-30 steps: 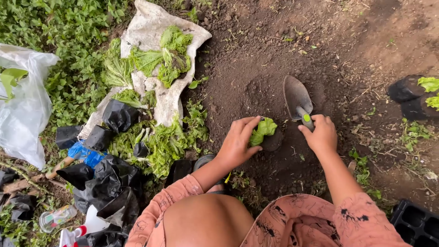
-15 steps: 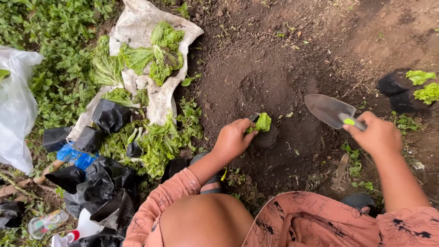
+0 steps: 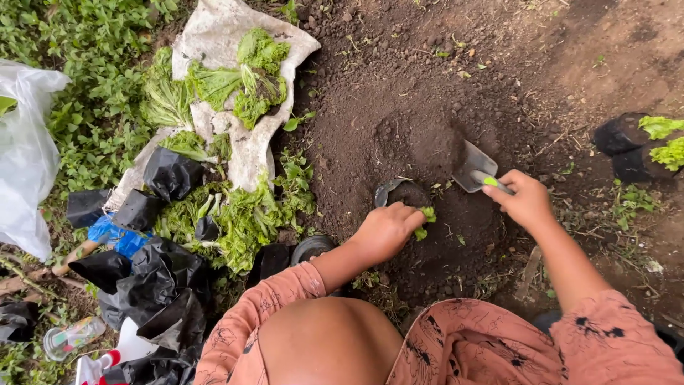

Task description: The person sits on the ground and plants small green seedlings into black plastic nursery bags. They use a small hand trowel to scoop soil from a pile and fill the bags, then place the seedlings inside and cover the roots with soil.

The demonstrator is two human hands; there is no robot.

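Observation:
My left hand (image 3: 388,229) is closed on a small green lettuce seedling (image 3: 426,217), pressing it down on the dark soil just in front of a small black seedling pot (image 3: 399,191). My right hand (image 3: 527,199) grips the green handle of a grey metal hand trowel (image 3: 476,168), whose blade digs into the loose dark soil (image 3: 420,128) to the right of the pot. Both arms wear peach sleeves with a dark print.
A white sack (image 3: 228,50) with pulled lettuce plants (image 3: 249,78) lies at the upper left. Black plastic bags (image 3: 157,278) and more greens (image 3: 242,221) are at the left. Two potted seedlings (image 3: 645,146) stand at the right edge. A white plastic bag (image 3: 28,157) is far left.
My right hand swung the trowel out to the right, then brought it back down into the soil beside the pot. My left hand lowered the seedling toward me, off the pot.

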